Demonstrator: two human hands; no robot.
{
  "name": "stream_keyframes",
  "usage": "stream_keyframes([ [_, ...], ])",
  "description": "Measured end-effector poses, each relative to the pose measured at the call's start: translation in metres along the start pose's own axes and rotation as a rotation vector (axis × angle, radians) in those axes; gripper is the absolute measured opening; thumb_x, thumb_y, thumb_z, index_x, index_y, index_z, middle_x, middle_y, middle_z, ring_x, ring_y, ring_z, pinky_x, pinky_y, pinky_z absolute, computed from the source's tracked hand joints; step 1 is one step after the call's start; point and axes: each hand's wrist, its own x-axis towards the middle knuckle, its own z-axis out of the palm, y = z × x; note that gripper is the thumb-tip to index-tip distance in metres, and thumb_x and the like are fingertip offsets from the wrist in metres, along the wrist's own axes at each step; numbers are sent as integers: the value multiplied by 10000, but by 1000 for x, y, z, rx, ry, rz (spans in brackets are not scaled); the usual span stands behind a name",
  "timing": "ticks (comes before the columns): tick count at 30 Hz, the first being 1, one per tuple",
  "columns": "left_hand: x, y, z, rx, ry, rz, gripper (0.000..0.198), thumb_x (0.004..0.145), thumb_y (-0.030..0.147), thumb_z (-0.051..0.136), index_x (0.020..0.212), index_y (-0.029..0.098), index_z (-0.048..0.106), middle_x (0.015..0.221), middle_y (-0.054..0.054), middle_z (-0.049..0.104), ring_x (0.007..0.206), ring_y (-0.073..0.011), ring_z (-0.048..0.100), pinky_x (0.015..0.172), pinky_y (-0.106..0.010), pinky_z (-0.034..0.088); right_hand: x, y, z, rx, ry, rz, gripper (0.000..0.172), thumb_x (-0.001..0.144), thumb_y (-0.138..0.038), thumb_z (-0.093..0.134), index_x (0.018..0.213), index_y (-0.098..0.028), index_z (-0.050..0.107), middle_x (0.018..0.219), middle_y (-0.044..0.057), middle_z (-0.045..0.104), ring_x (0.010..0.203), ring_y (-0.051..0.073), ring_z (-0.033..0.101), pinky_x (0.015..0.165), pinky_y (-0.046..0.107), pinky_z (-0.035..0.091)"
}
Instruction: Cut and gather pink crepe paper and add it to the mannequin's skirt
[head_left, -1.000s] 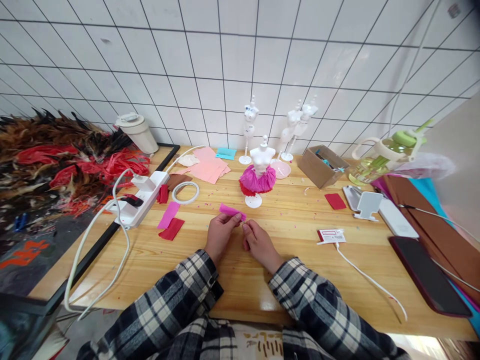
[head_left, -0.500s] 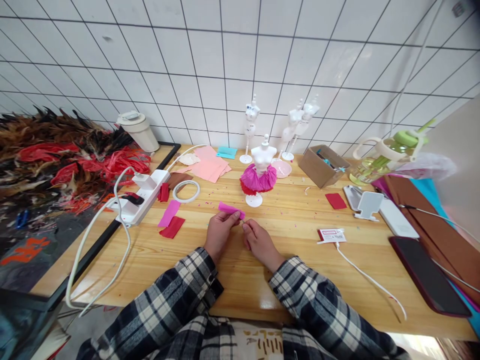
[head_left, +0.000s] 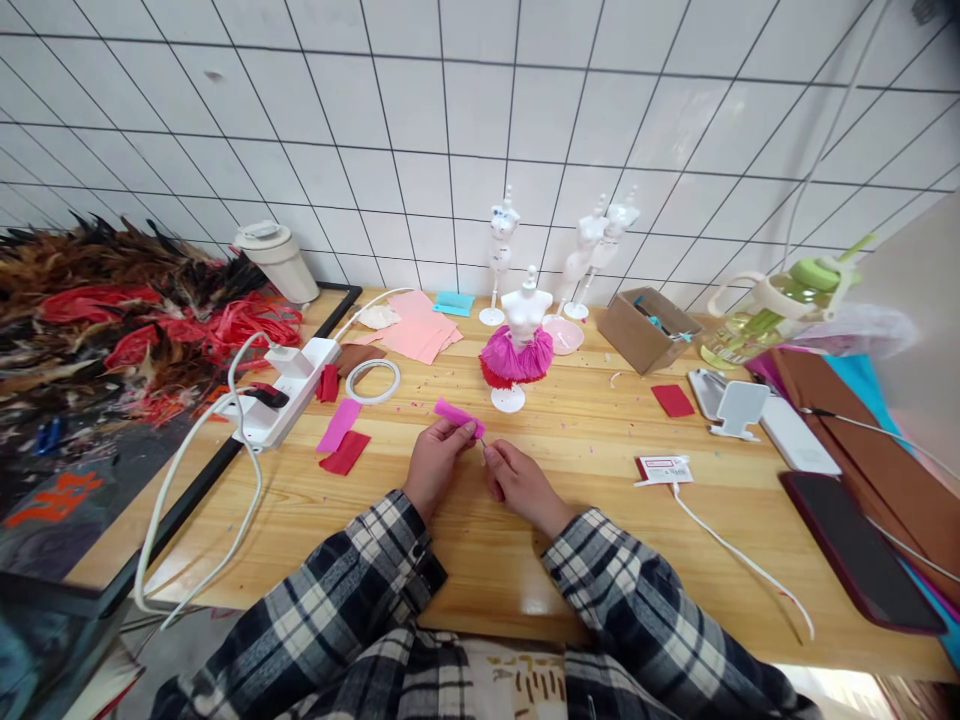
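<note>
Between the thumb and fingers of my left hand point(head_left: 436, 462) is a strip of magenta crepe paper point(head_left: 456, 414), held just above the table. My right hand point(head_left: 525, 486) pinches a thin, dark, stick-like tool point(head_left: 484, 442), whose tip reaches the right end of the strip; most of it is hidden in my fingers. Just beyond my hands stands a small white mannequin point(head_left: 526, 308) on a round base, wearing a ruffled magenta skirt point(head_left: 516, 354) with a red lower layer. Left of my hands lie a magenta paper piece point(head_left: 339, 425) and a red paper piece point(head_left: 345, 453).
A roll of white tape point(head_left: 373, 382), pink paper sheets point(head_left: 414, 326) and a power strip point(head_left: 289, 392) lie to the left. Several more white mannequins point(head_left: 501, 250) stand by the wall. At right are a cardboard box point(head_left: 646, 335), a bottle point(head_left: 776, 310) and a phone point(head_left: 861, 552).
My left hand has shifted slightly left, and more of the magenta strip shows. The gap between my hands is a little wider. Nothing else on the table has moved.
</note>
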Motion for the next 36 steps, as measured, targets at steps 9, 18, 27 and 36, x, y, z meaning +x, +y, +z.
stream_keyframes([
  [9,3,-2,-2,84,-43,4,263,611,321,829,785,150,730,751,-22,696,695,-120,589,704,-249,463,0,-2,-3,30,-18,7,367,967,-535,323,797,-229,436,507,-67,504,469,122,468,531,250,365],
  [18,2,0,-3,100,-87,0,253,607,317,830,776,155,735,767,-34,706,721,-140,604,722,-266,473,0,-1,-3,73,-37,4,364,962,-537,326,793,-234,435,484,-73,480,448,118,439,501,245,349],
  [27,-1,3,1,76,-92,-4,230,592,299,838,732,155,727,740,-30,699,712,-138,600,713,-266,484,1,-2,-6,118,-65,23,380,942,-568,360,786,-232,448,479,-67,468,428,115,423,457,239,321],
  [36,-1,4,1,53,-105,-29,226,579,285,842,723,158,723,732,-21,698,702,-134,601,709,-267,484,0,-4,-8,172,-115,50,395,910,-605,402,785,-232,442,470,-83,411,399,98,373,418,231,263],
])
